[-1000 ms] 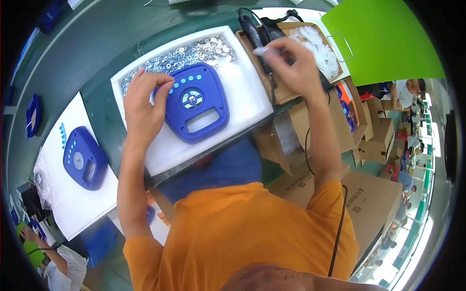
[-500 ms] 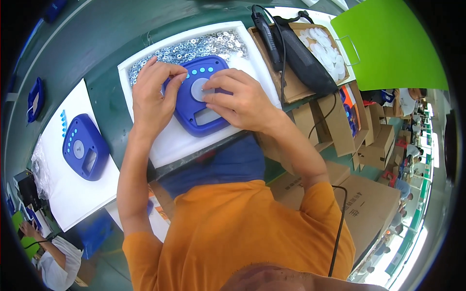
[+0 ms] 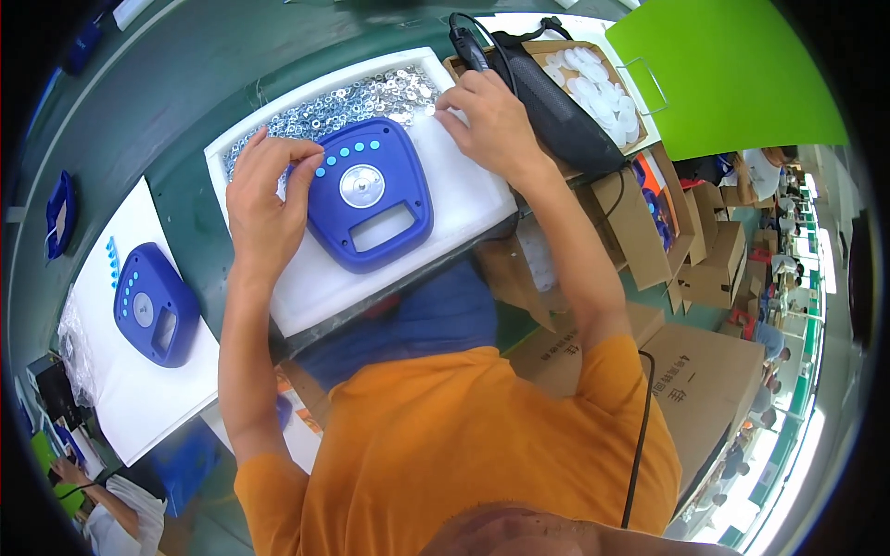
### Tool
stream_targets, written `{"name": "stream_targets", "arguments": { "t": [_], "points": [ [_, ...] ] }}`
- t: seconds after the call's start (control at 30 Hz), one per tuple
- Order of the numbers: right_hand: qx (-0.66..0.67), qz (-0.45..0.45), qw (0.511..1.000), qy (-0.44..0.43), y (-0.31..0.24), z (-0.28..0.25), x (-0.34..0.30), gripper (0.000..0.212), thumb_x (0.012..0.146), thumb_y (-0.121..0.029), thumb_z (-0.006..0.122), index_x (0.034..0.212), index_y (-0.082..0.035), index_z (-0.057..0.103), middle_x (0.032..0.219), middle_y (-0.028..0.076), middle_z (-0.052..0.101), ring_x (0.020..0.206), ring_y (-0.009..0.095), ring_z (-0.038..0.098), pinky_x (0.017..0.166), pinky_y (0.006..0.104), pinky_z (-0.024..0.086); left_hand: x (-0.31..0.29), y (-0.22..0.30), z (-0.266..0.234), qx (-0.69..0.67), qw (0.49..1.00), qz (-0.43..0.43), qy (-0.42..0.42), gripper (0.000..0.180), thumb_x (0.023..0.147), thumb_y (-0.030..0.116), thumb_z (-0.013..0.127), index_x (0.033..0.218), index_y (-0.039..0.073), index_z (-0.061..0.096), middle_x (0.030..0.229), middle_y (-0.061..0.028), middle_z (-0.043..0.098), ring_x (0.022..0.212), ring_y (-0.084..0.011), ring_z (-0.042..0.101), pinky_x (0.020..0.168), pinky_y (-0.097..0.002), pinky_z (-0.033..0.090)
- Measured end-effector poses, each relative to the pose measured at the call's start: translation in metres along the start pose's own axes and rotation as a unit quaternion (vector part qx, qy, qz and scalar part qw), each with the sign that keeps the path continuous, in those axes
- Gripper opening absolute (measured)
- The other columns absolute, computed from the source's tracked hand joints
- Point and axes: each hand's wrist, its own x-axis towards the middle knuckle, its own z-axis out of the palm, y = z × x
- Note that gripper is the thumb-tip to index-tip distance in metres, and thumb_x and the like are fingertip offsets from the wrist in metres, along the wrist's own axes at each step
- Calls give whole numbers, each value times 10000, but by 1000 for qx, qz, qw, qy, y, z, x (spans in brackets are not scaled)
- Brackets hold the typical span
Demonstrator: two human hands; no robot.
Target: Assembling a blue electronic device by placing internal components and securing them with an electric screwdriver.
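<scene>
A blue plastic housing [image 3: 417,190] rests on the white foam tray [image 3: 482,208] in front of me. It has light-blue dots along the top, a rectangular cut-out and a pale round disc [image 3: 361,186] with a small dark spot at its centre. At its upper left corner my left hand [image 3: 266,199] has thumb and forefinger pinched together; whatever is between them is too small to make out. My right hand [image 3: 496,125] is at the black corded electric screwdriver [image 3: 470,48], fingers curled over its lower part, which the hand hides.
Loose metal washers or nuts [image 3: 343,102] fill the tray's far side. Behind the screwdriver lie a black pouch [image 3: 556,102] and a cardboard box of translucent discs [image 3: 603,93]. A second blue housing [image 3: 171,306] sits on white sheets at left. Cartons [image 3: 714,389] stand at right.
My right hand has left the pale disc and moved up and right to the screwdriver, uncovering the disc. My left hand stays pinched at the housing's corner. The whole view has shifted slightly.
</scene>
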Motion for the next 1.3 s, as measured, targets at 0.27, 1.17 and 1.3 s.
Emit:
{"name": "stream_targets", "arguments": {
  "t": [0.27, 1.17, 1.3],
  "points": [
    [-75, -88, 990, -75, 3, 22, 18, 97, 966, -201, 859, 970, -104, 854, 1018, 60, 710, 1060, 300, 678, 937, 445, 582, -1, -2, 0, 16, 1000, -2, -2, 52, 995, 17, 791, 1037, 48, 789, 954, -92, 788, 939, -289, 769, 1229, -554, 513],
    [52, -234, 970, 35, -88, 8, 0, 199, 788, -84, 913, 920, -83, 764, 905, 38, 656, 831, 246, 681, 663, 369, 583, -6, 4, 9, -5, 998, 42, -36, 76, 969, 40, 820, 1029, 81, 794, 1006, -69, 791, 995, -312, 762, 1200, -560, 530],
    [45, -254, 966, 7, -88, 6, 0, 180, 803, -107, 881, 939, -84, 766, 913, 36, 658, 840, 237, 686, 678, 363, 588, -6, 7, 8, 1, 997, 47, -56, 103, 948, 13, 834, 1032, 62, 803, 1006, -79, 800, 1012, -291, 776, 1232, -560, 525]
  ]
}}
